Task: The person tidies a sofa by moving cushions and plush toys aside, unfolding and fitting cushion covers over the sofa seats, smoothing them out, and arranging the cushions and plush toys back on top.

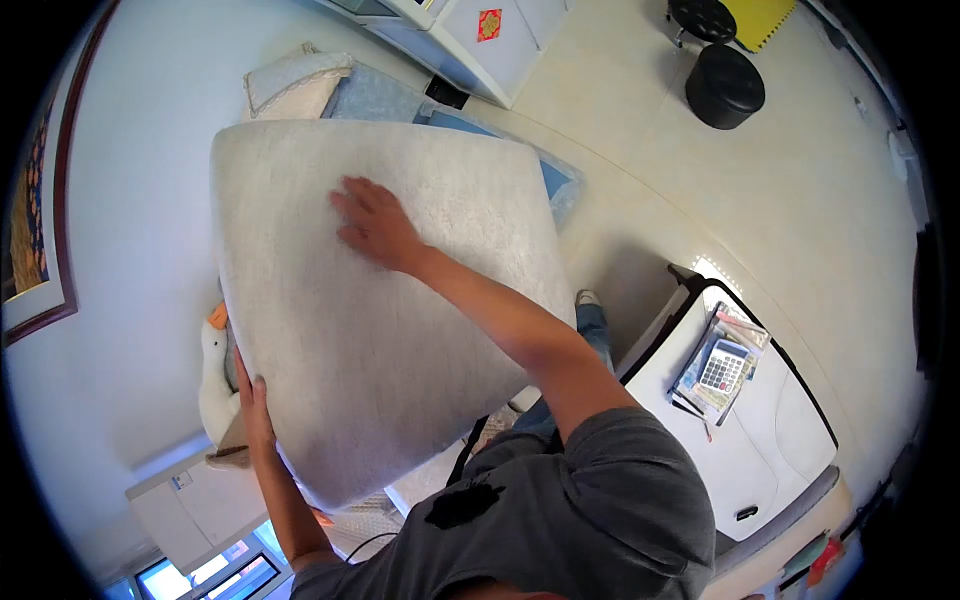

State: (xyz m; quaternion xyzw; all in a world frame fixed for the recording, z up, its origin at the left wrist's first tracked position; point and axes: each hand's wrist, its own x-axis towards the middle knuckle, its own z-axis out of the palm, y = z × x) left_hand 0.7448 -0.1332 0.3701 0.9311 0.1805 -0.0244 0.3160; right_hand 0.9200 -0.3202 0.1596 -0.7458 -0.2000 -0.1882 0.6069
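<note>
A large, pale grey sofa cushion is held up in front of me and fills the middle of the view. My left hand grips its left edge, thumb on the near face and fingers along the side. Across the upper part of the same face, my right hand lies flat with its fingers spread and slightly blurred. Behind the cushion's left edge, a white plush goose with an orange beak partly shows.
A light-blue sofa seat and a small pillow show beyond the cushion. To the right, a white table carries a calculator on papers. A black round stool stands farther off. A framed picture hangs left.
</note>
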